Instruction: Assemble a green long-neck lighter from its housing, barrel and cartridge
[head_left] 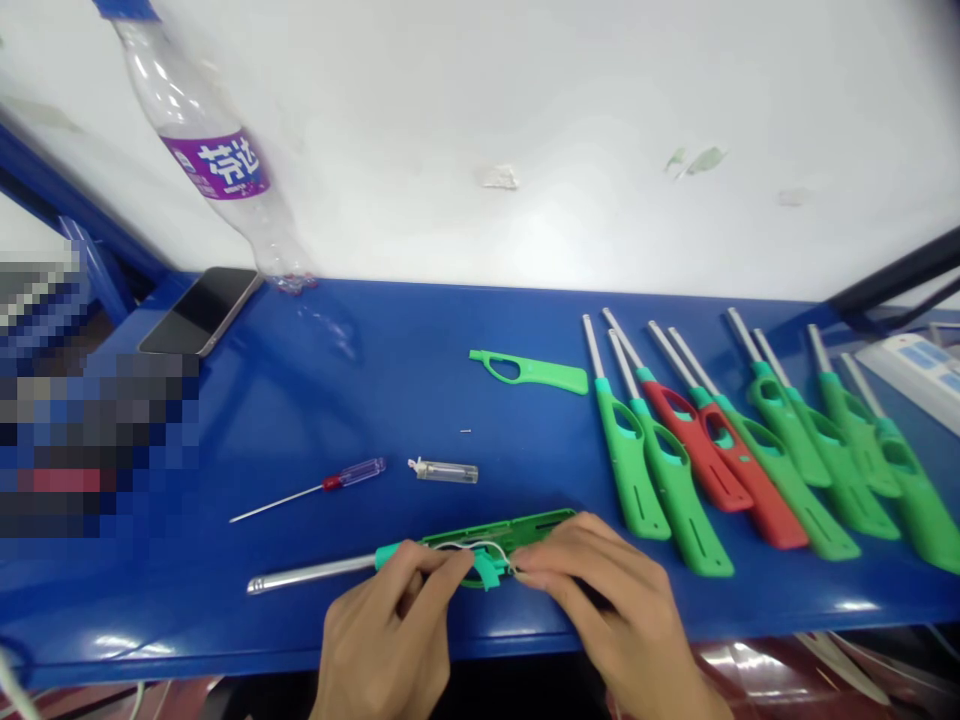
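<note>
An opened green lighter with a metal tube lies near the table's front edge, its inner side up. My left hand is closed on the lighter around its teal trigger piece. My right hand pinches at the inner parts beside the trigger; what its fingertips hold is too small to make out. A white wire curves between the hands. Behind them lie a clear fuel tank, a small screw and a loose green half shell.
A screwdriver lies to the left. Several green and red lighters are lined up at the right, near a white power strip. At the back left are a phone and a plastic bottle against the white wall.
</note>
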